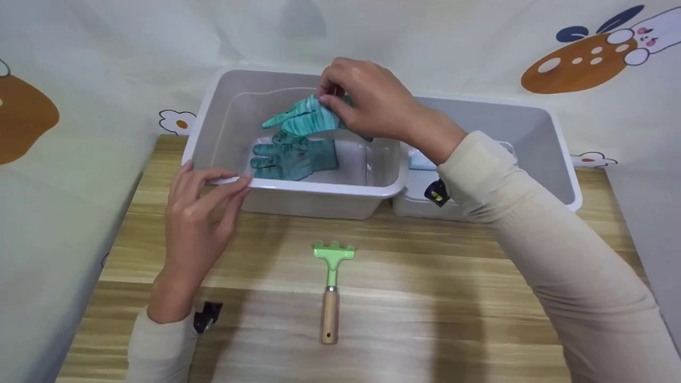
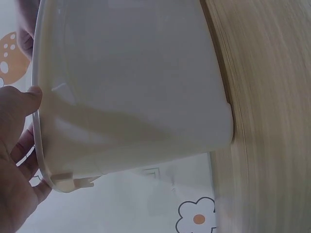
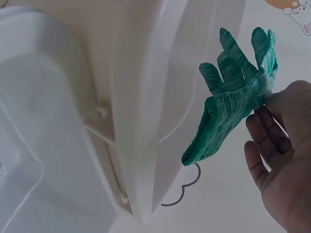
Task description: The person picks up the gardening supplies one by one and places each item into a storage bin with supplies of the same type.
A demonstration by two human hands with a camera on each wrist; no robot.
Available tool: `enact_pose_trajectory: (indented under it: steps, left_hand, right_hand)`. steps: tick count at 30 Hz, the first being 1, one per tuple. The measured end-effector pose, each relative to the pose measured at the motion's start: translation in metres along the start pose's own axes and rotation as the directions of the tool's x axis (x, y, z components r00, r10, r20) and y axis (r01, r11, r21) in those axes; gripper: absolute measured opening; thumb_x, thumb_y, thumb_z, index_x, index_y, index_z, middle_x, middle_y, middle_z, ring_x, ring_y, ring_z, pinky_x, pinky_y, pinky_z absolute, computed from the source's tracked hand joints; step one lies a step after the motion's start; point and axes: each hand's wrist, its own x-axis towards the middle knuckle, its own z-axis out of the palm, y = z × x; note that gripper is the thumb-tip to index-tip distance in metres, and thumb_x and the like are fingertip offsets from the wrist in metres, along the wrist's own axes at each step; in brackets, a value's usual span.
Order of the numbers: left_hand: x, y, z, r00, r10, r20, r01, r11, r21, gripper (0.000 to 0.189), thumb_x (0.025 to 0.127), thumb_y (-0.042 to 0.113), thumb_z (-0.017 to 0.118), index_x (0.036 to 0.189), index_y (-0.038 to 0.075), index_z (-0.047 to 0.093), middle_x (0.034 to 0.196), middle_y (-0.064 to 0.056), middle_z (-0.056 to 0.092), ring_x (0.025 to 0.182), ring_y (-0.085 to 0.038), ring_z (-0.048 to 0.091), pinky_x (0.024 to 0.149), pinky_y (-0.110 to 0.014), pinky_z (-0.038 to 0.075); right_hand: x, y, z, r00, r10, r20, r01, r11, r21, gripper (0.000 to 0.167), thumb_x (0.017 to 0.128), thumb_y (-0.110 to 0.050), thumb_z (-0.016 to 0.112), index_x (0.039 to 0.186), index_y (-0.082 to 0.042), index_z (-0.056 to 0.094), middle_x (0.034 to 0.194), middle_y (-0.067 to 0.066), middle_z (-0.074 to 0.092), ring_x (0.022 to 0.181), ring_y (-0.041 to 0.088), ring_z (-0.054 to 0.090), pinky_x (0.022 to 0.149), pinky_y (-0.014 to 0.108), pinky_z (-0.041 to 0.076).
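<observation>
On my head feed the right hand (image 1: 367,101) pinches a green glove (image 1: 314,119) between thumb and fingertips, holding it over the left bin (image 1: 314,205). I see a second glove (image 1: 295,160) lying on that bin's floor, at about seven o'clock from the held one. The left hand (image 1: 199,213) grips the rim at the bin's eight o'clock corner, its thumb on the outer side. I have the right bin (image 1: 537,138) just beside at three o'clock, and a rake (image 1: 331,298) on the table (image 1: 409,319) at six o'clock, tines toward twelve.
</observation>
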Motion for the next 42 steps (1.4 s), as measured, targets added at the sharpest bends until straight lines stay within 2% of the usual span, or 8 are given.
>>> enact_pose_trajectory:
  steps: [9, 16, 21, 34, 42]
  left_hand:
    - [-0.001, 0.0, 0.001, 1.0, -0.007, -0.016, 0.007, 1.0, -0.011, 0.026, 0.088, 0.006, 0.085, 0.114, 0.011, 0.083, 0.112, -0.015, 0.076, 0.117, -0.039, 0.065, 0.127, -0.063, 0.032]
    - [-0.005, 0.001, 0.002, 1.0, 0.004, -0.011, -0.004, 1.0, 0.0, 0.026, 0.089, 0.006, 0.084, 0.114, 0.012, 0.083, 0.111, -0.015, 0.075, 0.117, -0.038, 0.065, 0.127, -0.063, 0.032]
    - [-0.006, 0.002, 0.001, 1.0, 0.0, -0.008, 0.0, 1.0, 0.005, 0.028, 0.089, 0.007, 0.085, 0.115, 0.014, 0.083, 0.112, -0.014, 0.075, 0.117, -0.037, 0.065, 0.127, -0.063, 0.033]
    - [-0.008, -0.003, -0.009, 1.0, -0.005, -0.013, 0.005, 1.0, 0.019, 0.026, 0.09, 0.006, 0.084, 0.115, 0.012, 0.083, 0.113, -0.015, 0.075, 0.117, -0.037, 0.065, 0.128, -0.064, 0.031]
    - [-0.008, -0.001, -0.004, 1.0, 0.0, -0.017, 0.0, 1.0, 0.008, 0.024, 0.089, 0.006, 0.084, 0.113, 0.012, 0.083, 0.111, -0.015, 0.075, 0.115, -0.038, 0.066, 0.126, -0.064, 0.034]
  right_hand:
    - [0.005, -0.003, 0.002, 0.999, -0.032, -0.018, 0.032, 0.999, -0.014, 0.026, 0.108, -0.025, 0.06, 0.119, -0.004, 0.072, 0.115, 0.012, 0.072, 0.104, 0.022, 0.067, 0.098, 0.033, 0.057]
    - [0.007, -0.002, 0.005, 0.998, -0.053, -0.016, 0.053, 0.998, -0.029, 0.025, 0.108, -0.024, 0.061, 0.118, -0.004, 0.073, 0.112, 0.012, 0.073, 0.099, 0.023, 0.066, 0.093, 0.034, 0.058]
    - [0.009, -0.006, 0.003, 0.998, -0.058, -0.012, 0.057, 0.997, -0.043, 0.025, 0.108, -0.024, 0.061, 0.118, -0.005, 0.074, 0.112, 0.011, 0.073, 0.099, 0.022, 0.067, 0.096, 0.034, 0.058]
    - [0.028, -0.017, 0.012, 0.997, -0.078, -0.015, 0.077, 0.996, -0.052, 0.026, 0.109, -0.026, 0.06, 0.118, -0.006, 0.074, 0.115, 0.009, 0.073, 0.105, 0.02, 0.069, 0.1, 0.035, 0.056]
    - [0.013, -0.009, 0.01, 0.996, -0.09, 0.025, 0.092, 0.993, -0.077, 0.024, 0.108, -0.025, 0.06, 0.115, -0.007, 0.075, 0.111, 0.01, 0.075, 0.099, 0.026, 0.069, 0.095, 0.041, 0.053]
